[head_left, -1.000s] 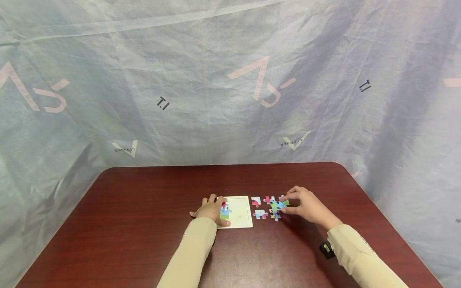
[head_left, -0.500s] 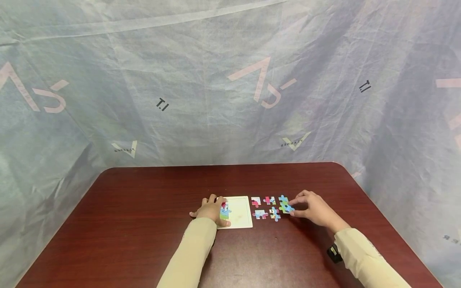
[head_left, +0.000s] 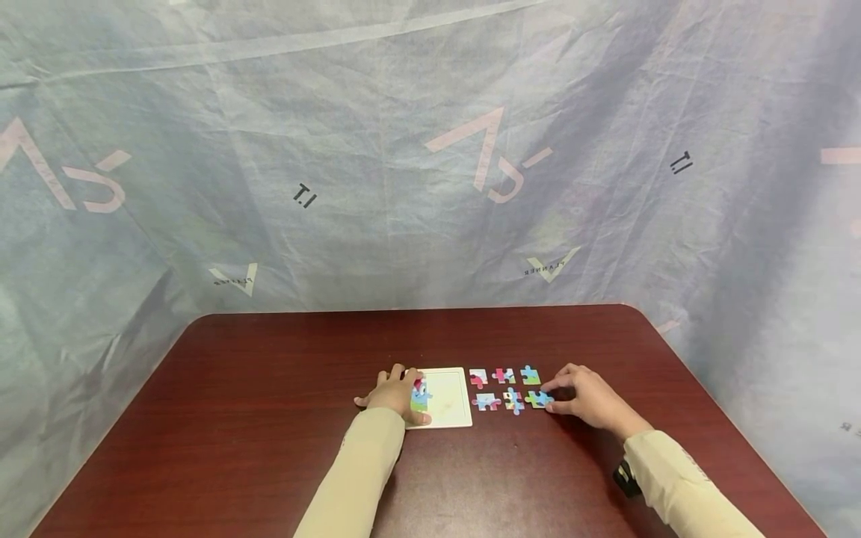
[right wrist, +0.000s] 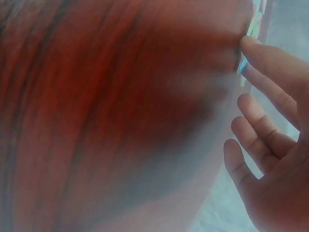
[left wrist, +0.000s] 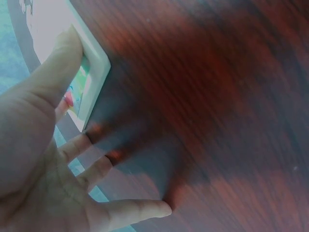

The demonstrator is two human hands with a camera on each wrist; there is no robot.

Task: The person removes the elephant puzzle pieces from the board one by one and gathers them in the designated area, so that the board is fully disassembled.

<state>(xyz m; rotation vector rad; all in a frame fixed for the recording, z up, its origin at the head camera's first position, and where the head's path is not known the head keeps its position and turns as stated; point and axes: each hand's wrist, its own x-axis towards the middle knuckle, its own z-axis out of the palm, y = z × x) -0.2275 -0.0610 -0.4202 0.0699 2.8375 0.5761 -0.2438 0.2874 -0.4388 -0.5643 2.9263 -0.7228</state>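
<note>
My left hand (head_left: 392, 398) rests spread over the left end of a white puzzle tray (head_left: 467, 403), its thumb on the near rim. Inside the tray, beside that hand, shows a fitted part of a picture (head_left: 420, 394) in blue, green and red. In the left wrist view the thumb lies over the tray's corner (left wrist: 102, 65) and the other fingers reach past it to the table. With thumb and index finger, my right hand (head_left: 587, 400) pinches the right edge of a blue-and-green puzzle piece (head_left: 537, 400) at the table. Its other fingers are loosely bent in the right wrist view.
Several loose puzzle pieces lie in two rows right of the tray, among them a blue-and-green one (head_left: 530, 376), a red-and-white one (head_left: 477, 378) and a pale blue one (head_left: 486, 402). The dark red table (head_left: 269, 418) backs onto a grey cloth curtain (head_left: 377, 187).
My right hand has moved right and nearer with the blue-and-green piece, from over the other pieces to the right end of the near row. The left hand has stayed on the tray.
</note>
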